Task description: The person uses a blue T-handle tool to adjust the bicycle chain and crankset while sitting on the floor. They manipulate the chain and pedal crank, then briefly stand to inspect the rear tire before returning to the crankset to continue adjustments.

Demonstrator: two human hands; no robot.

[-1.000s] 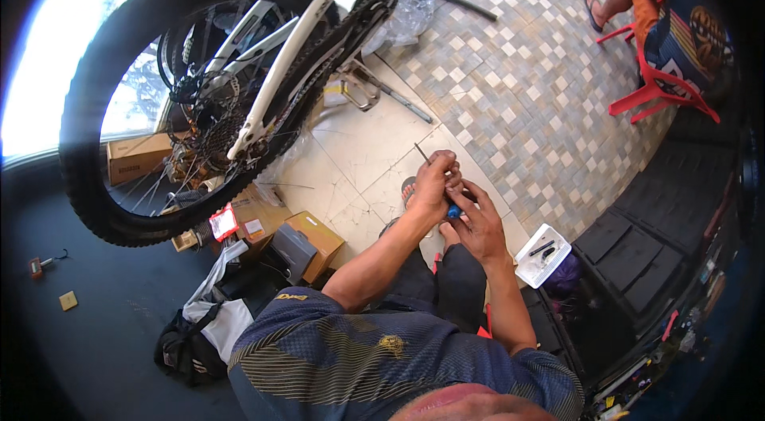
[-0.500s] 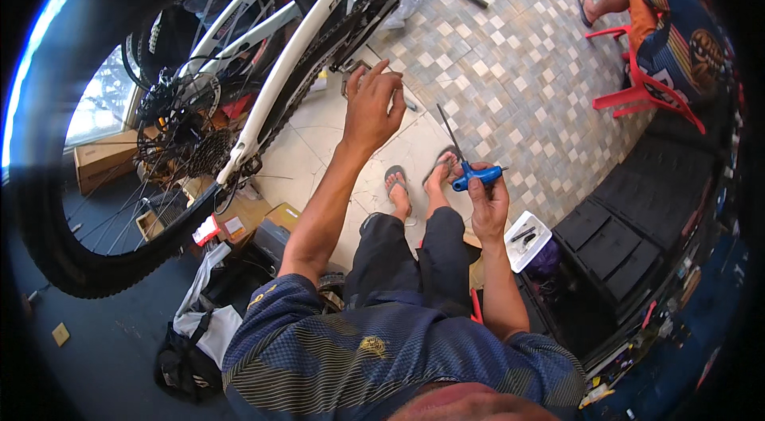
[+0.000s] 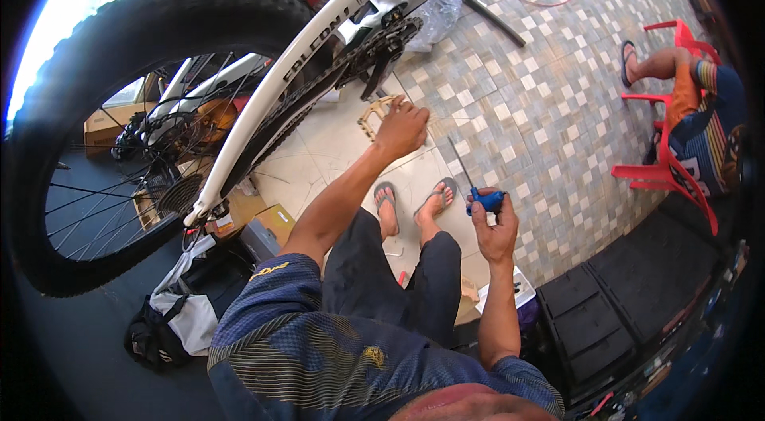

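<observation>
The floor (image 3: 574, 102) takes up the widest area before you: grey, beige and white mosaic squares, giving way to plain cream tiles around your feet. Across the upper left stands a bicycle (image 3: 315, 42) with smooth, white-painted frame tubes, a dark linked chain and thin wire spokes. Its black tyre (image 3: 171, 30) is wide, round and matte, with block tread. To your right lies a black case (image 3: 629, 285) with raised rectangular panels. Beyond it, a seated person (image 3: 701, 134) occupies a glossy red plastic chair (image 3: 644, 174). Beside your right forearm, partly hidden by it, is a white tray (image 3: 522, 290).

Your left hand (image 3: 402, 127) is at the pedal (image 3: 369, 108), a tan, cage-shaped platform with an open centre, below the chainring. The fingers are bent at its right edge; whether they grip it or only touch it cannot be told. Your right hand (image 3: 496, 231) is closed around the handle of a blue-handled tool (image 3: 488, 201), well apart from the pedal. The tool's handle is short and rounded; its dark shaft is thin and straight, pointing up and to the left.

Markings: bold dark capitals run along the white tube. Your textured, dark blue shirt (image 3: 311, 341) bears yellow characters on the left sleeve and a small gold emblem on the chest.
</observation>
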